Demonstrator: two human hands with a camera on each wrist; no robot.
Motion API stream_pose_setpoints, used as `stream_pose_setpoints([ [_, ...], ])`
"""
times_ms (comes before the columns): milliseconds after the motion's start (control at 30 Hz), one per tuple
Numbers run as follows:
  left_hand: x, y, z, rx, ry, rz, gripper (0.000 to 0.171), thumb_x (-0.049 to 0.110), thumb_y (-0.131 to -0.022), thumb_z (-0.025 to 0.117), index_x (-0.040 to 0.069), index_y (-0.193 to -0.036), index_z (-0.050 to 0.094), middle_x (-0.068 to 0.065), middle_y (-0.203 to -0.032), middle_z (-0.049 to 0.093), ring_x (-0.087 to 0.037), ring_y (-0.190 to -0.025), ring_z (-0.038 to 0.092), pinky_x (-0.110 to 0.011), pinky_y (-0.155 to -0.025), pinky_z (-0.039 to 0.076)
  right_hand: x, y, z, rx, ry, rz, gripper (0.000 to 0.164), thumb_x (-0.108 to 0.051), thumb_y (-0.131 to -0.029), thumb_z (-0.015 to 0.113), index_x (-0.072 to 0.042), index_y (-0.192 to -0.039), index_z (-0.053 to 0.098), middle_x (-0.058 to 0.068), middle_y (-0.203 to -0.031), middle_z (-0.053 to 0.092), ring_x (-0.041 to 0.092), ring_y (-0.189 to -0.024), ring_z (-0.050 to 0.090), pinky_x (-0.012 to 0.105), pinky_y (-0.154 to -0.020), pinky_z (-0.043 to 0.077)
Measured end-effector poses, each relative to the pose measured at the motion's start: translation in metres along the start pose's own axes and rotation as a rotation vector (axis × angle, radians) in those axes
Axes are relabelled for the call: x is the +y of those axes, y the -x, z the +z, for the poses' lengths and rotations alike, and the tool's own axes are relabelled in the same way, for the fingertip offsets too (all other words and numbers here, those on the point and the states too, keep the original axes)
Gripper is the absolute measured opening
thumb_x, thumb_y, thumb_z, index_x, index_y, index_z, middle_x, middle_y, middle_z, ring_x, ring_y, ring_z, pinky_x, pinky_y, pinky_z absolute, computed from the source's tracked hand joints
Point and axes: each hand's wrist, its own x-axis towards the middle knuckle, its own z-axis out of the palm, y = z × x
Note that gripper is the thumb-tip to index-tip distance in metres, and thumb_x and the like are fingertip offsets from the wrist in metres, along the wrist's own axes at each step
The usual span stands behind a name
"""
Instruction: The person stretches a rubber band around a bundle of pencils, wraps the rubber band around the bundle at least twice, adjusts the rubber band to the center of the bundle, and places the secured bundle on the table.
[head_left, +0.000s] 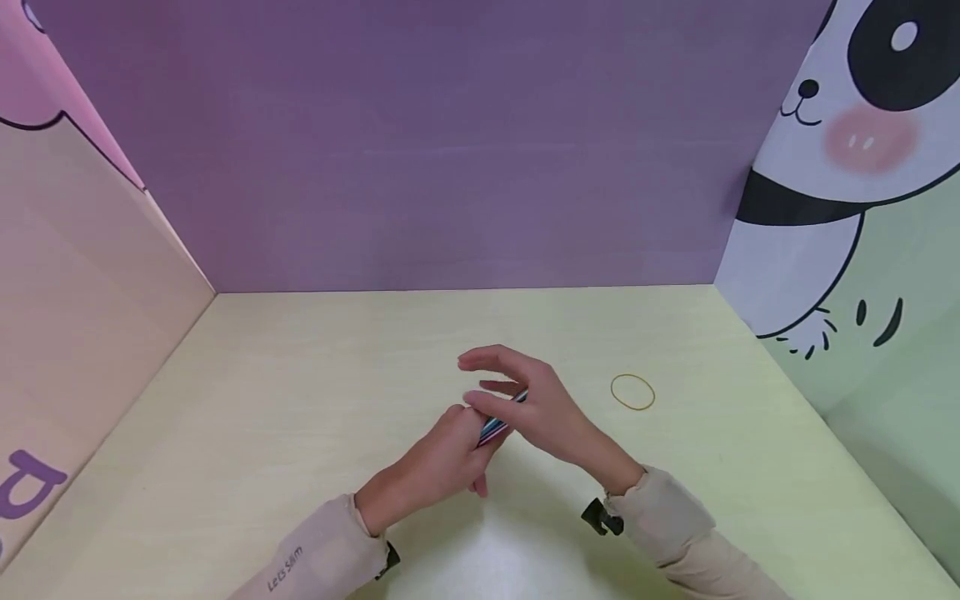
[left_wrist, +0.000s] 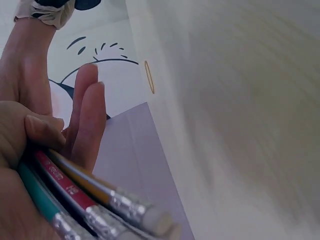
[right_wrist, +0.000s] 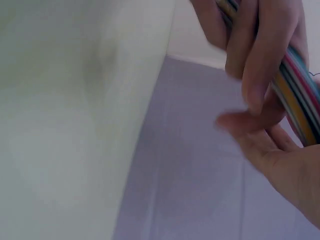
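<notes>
A bundle of several striped pencils (head_left: 492,431) is gripped in my left hand (head_left: 444,457), near the middle of the table. In the left wrist view, the metal ferrules and eraser ends of a green, a red and a yellow pencil (left_wrist: 85,175) point toward the camera. My right hand (head_left: 542,410) arches over the bundle's far end, fingers spread and loosely bent. Its thumb reaches across close above the left hand's knuckles. The right wrist view has the pencils (right_wrist: 296,95) passing beside the right palm, while the left fingers wrap them higher up.
A thin yellow rubber band (head_left: 633,392) lies on the pale table (head_left: 315,358), to the right of the hands. A purple panel (head_left: 450,167) stands along the back. Printed panels with cartoon figures rise at the left and right sides.
</notes>
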Motion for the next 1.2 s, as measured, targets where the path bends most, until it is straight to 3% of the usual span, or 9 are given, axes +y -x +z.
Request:
stream_pose_setpoints([
  [233,-0.002,-0.003,0.002,0.08,-0.075,-0.004,0.018,0.011,-0.102,0.057,0.007,-0.118,0.063,-0.007,-0.082,0.069,-0.016,-0.04,0.062,-0.026,-0.041,0.049,0.001,0.002,0.014,0.082,0.092,-0.029,0.022,-0.009,-0.098,0.06,-0.016,-0.117,0.071,-0.002,-0.11,0.073,0.013,-0.09,0.071,0.031,-0.081,0.056],
  [400,0.0,-0.002,0.002,0.093,-0.166,-0.043,0.011,0.008,-0.099,0.058,0.007,-0.104,0.068,0.001,-0.058,0.059,-0.013,-0.04,0.06,-0.025,-0.04,0.043,0.006,0.003,0.019,0.152,0.234,-0.143,0.017,-0.002,-0.094,0.06,-0.012,-0.099,0.074,-0.003,-0.098,0.073,0.009,-0.088,0.07,0.03,-0.08,0.058],
  [467,0.0,-0.001,0.001,0.101,-0.202,-0.051,0.01,0.005,-0.097,0.059,0.006,-0.102,0.068,0.005,-0.053,0.053,-0.011,-0.04,0.057,-0.024,-0.04,0.041,0.008,0.003,0.019,0.201,0.338,-0.193,0.009,-0.006,-0.091,0.064,-0.011,-0.093,0.071,-0.004,-0.094,0.069,0.007,-0.084,0.067,0.028,-0.077,0.057],
  [533,0.0,-0.001,0.0,0.131,-0.271,-0.039,0.01,0.003,-0.095,0.062,0.005,-0.102,0.069,0.008,-0.05,0.047,-0.006,-0.038,0.049,-0.021,-0.04,0.038,0.009,0.003,0.019,0.258,0.477,-0.213,0.002,-0.014,-0.089,0.067,-0.013,-0.088,0.068,-0.007,-0.08,0.062,0.005,-0.07,0.059,0.024,-0.065,0.054],
  [633,-0.002,-0.002,-0.001,0.197,-0.411,-0.004,0.001,0.002,-0.091,0.069,0.003,-0.09,0.069,0.009,-0.05,0.037,-0.003,-0.04,0.032,-0.018,-0.042,0.029,0.01,0.004,0.018,0.291,0.61,-0.167,0.012,-0.024,-0.09,0.067,-0.016,-0.083,0.061,-0.012,-0.061,0.048,0.001,-0.049,0.04,0.02,-0.046,0.039],
  [767,-0.004,-0.003,-0.003,0.226,-0.506,0.011,0.019,0.005,-0.09,0.072,0.007,-0.074,0.061,0.008,-0.049,0.029,-0.004,-0.044,0.023,-0.017,-0.044,0.022,0.013,0.003,0.016,0.21,0.511,-0.106,0.02,-0.018,-0.093,0.064,-0.017,-0.074,0.059,-0.015,-0.05,0.048,-0.001,-0.04,0.031,0.02,-0.04,0.029],
  [933,-0.004,-0.005,-0.005,0.214,-0.465,0.015,0.015,0.008,-0.092,0.069,0.007,-0.078,0.063,0.008,-0.05,0.034,-0.003,-0.042,0.025,-0.016,-0.042,0.023,0.016,0.001,0.009,0.165,0.424,-0.153,0.03,-0.008,-0.091,0.062,-0.015,-0.064,0.052,-0.013,-0.057,0.055,0.0,-0.044,0.033,0.02,-0.042,0.031],
  [1033,-0.004,-0.005,-0.007,0.194,-0.41,0.003,0.015,0.011,-0.095,0.067,0.009,-0.081,0.062,0.009,-0.051,0.041,-0.001,-0.039,0.035,-0.016,-0.04,0.031,0.016,-0.001,0.002,0.159,0.419,-0.163,0.032,-0.008,-0.09,0.062,-0.016,-0.062,0.049,-0.014,-0.055,0.052,0.001,-0.044,0.031,0.021,-0.042,0.03],
  [1200,-0.003,-0.006,-0.013,0.114,-0.269,-0.055,0.025,0.017,-0.098,0.064,0.012,-0.075,0.056,0.005,-0.054,0.05,-0.008,-0.04,0.056,-0.023,-0.042,0.04,0.014,-0.003,-0.013,0.172,0.381,-0.076,0.033,-0.009,-0.089,0.062,-0.017,-0.059,0.05,-0.013,-0.053,0.048,0.004,-0.046,0.033,0.022,-0.043,0.026],
])
